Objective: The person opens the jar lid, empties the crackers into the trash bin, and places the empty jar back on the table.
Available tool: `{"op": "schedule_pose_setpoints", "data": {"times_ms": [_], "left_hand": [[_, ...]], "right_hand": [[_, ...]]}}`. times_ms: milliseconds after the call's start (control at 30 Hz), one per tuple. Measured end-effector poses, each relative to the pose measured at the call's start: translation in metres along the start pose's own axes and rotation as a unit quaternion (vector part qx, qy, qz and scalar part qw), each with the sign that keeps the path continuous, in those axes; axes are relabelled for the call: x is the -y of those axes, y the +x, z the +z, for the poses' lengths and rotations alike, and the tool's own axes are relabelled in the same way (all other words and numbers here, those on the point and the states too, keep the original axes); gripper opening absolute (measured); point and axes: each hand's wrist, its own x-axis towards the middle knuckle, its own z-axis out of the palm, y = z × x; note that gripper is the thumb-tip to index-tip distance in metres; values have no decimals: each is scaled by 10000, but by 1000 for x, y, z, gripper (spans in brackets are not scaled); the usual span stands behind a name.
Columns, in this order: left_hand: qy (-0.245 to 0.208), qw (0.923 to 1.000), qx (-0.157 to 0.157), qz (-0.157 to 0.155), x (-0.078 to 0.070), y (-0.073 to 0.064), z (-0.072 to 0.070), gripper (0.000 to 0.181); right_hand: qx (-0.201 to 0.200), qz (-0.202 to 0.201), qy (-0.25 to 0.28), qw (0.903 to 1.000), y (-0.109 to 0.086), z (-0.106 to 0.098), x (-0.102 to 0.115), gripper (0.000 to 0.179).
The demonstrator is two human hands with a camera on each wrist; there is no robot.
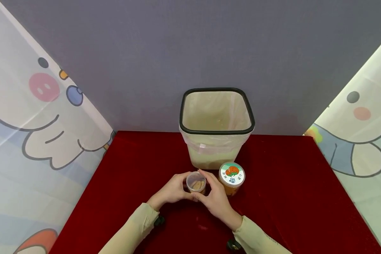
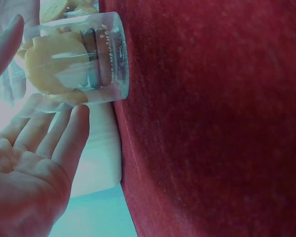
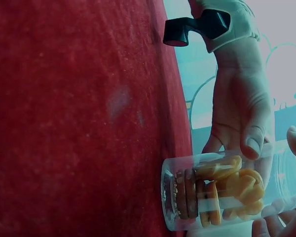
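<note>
A clear plastic jar [image 1: 195,182] without a lid stands on the red cloth between my two hands, with tan cookies [image 3: 237,192] inside and darker round pieces at its bottom. My left hand [image 1: 174,188] curves round its left side, thumb at the front and fingers behind. From the right, my right hand [image 1: 215,197] holds it the same way, and the two thumbs come close together at the front. Both hands grip near the upper part of the jar; the lower part shows bare in the wrist views.
Just right of my right hand stands a second jar [image 1: 232,176] with a printed lid and orange-brown contents. Behind both is a white bin [image 1: 206,155] with a black rim and a plastic liner. A grey wall [image 1: 130,70] rises behind the red cloth [image 1: 289,197].
</note>
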Motion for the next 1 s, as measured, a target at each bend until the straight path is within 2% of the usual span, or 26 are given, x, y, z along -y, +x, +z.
{"op": "schedule_pose_setpoints", "data": {"times_ms": [200, 667, 833, 1000], "left_hand": [[-111, 9999, -16, 32, 2, 0, 2, 76], [-202, 9998, -6, -19, 4, 1, 2, 72], [-234, 9997, -11, -87, 3, 0, 1, 72], [-251, 9996, 8, -148, 3, 0, 1, 72]], "right_hand": [[-49, 10, 195, 9998, 2, 0, -3, 77], [151, 35, 163, 9997, 2, -4, -5, 77], [132, 189, 453, 9987, 1, -3, -5, 81], [111, 462, 803, 9956, 2, -2, -6, 78]]}}
